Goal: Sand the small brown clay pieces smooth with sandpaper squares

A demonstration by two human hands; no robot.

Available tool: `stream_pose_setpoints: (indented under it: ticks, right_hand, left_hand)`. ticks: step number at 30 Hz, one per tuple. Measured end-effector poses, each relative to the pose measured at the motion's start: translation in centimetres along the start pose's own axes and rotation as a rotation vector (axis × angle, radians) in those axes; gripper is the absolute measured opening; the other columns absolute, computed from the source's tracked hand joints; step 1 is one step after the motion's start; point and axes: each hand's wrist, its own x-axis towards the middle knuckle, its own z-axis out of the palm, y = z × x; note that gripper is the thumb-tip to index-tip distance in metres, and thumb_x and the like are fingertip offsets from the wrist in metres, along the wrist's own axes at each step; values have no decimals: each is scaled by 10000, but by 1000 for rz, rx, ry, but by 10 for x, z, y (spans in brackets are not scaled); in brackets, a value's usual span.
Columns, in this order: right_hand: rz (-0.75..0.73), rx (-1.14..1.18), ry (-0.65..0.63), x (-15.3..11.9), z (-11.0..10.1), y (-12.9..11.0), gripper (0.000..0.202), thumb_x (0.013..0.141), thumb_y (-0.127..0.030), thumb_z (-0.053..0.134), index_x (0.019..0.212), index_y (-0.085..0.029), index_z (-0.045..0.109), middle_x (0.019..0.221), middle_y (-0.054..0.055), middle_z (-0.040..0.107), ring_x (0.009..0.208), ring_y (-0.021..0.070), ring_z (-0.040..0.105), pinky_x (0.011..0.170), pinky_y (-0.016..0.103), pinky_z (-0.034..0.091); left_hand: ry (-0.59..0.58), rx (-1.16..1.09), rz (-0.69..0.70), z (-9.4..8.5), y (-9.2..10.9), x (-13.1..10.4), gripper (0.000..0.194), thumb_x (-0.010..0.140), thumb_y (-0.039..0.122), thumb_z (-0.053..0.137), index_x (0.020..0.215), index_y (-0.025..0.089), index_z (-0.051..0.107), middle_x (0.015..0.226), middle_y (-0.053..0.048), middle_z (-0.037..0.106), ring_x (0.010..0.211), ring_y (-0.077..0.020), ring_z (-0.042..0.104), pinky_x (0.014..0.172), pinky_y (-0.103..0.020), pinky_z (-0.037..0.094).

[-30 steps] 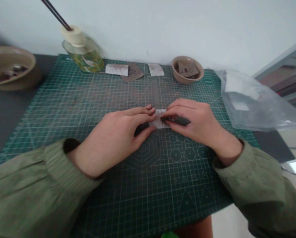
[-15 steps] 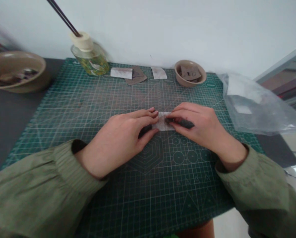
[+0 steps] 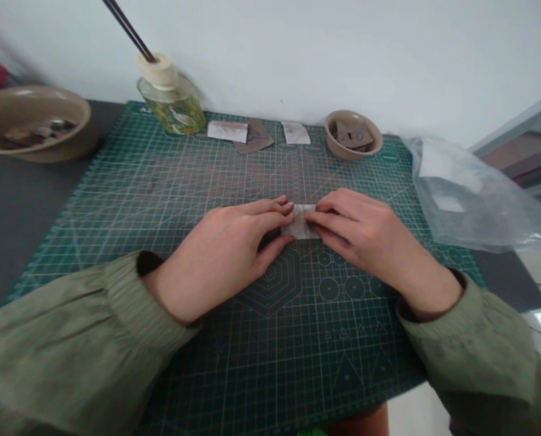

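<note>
A small whitish piece of paper (image 3: pixel 299 227) lies on the green cutting mat (image 3: pixel 270 339), its two ends covered by fingers. My left hand (image 3: pixel 234 248) grips its left end, the thumb at the near edge and the fingertips at the far edge. At the right end, my right hand (image 3: pixel 365 230) presses bunched fingertips onto the paper. Whether anything lies inside or under the paper is hidden by the fingers.
Along the wall stand a reed diffuser bottle (image 3: pixel 170 100), two white paper pieces, one on a brown scrap (image 3: pixel 256 138), and a small bowl (image 3: pixel 352 151) of brown pieces. A larger bowl (image 3: pixel 62 148) is at left, a clear plastic bag (image 3: pixel 461 212) at right.
My right hand has rolled over slightly, and its fingers are closer together on the paper. My left hand keeps its place on the paper. The view has shifted a little.
</note>
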Motion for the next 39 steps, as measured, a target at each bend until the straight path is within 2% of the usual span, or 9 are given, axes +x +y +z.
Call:
stream_pose_setpoints:
  ticks: [13, 26, 32, 39]
  right_hand:
    - [-43, -13, 43, -1, 3, 5, 186, 1108, -149, 615, 1134, -109, 795, 1092, 147, 757, 993, 275, 695, 855, 425, 595]
    - [-46, 57, 55, -3, 6, 10, 164, 1082, -151, 677, 1193, -106, 789, 1112, 128, 757, 1002, 249, 710, 870, 388, 594]
    - [-37, 61, 46, -4, 5, 10, 158, 1086, -160, 664, 1190, -166, 783, 1132, 115, 761, 1021, 259, 713, 886, 410, 602]
    - [-38, 73, 54, -4, 5, 10, 151, 1081, -146, 657, 1155, -159, 787, 1121, 124, 759, 1025, 270, 707, 882, 428, 608]
  left_hand:
    - [-1, 15, 3, 1, -2, -1, 328, 1078, 287, 679, 1362, 181, 804, 1480, -88, 774, 1383, -305, 743, 1242, -510, 590]
    - [1, 8, -4, 1, -2, -1, 346, 1073, 304, 691, 1377, 180, 796, 1480, -95, 774, 1376, -312, 747, 1222, -523, 606]
    - [9, 9, 10, 2, -3, -1, 346, 1078, 319, 681, 1372, 182, 801, 1474, -94, 777, 1377, -324, 745, 1222, -539, 605]
    - [8, 5, 10, 1, -3, -1, 354, 1085, 320, 663, 1376, 173, 801, 1470, -98, 779, 1364, -325, 754, 1216, -553, 612]
